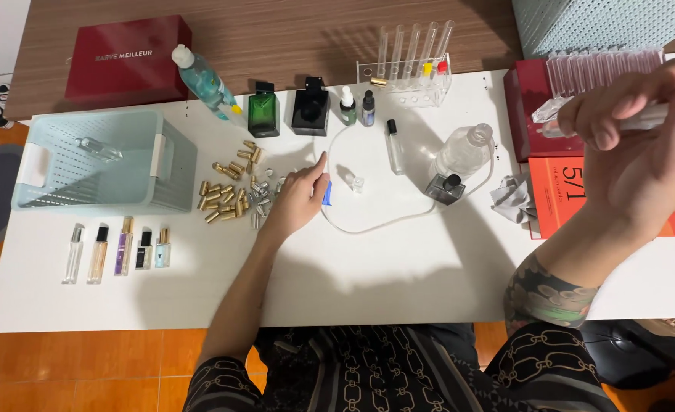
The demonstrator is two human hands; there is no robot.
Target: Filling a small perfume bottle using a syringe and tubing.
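Note:
My left hand (298,200) rests on the white table (383,267), fingers around a small blue piece (327,193) at the end of a thin clear tube (376,225). Just left of it lies a pile of gold and silver caps (234,191). A tiny clear vial (355,183) stands right of the hand. My right hand (642,145) is raised at the right, closed on a slim clear vial (581,122) held sideways. The tube curves to a clear round bottle (459,152) beside a small dark square bottle (446,188).
A pale blue basket (105,160) sits at the left with several small filled spray vials (116,250) in front. Green (263,113) and black (310,108) perfume bottles, dropper bottles, a test-tube rack (410,72), red boxes (128,57) and an orange book (562,194) line the back and right.

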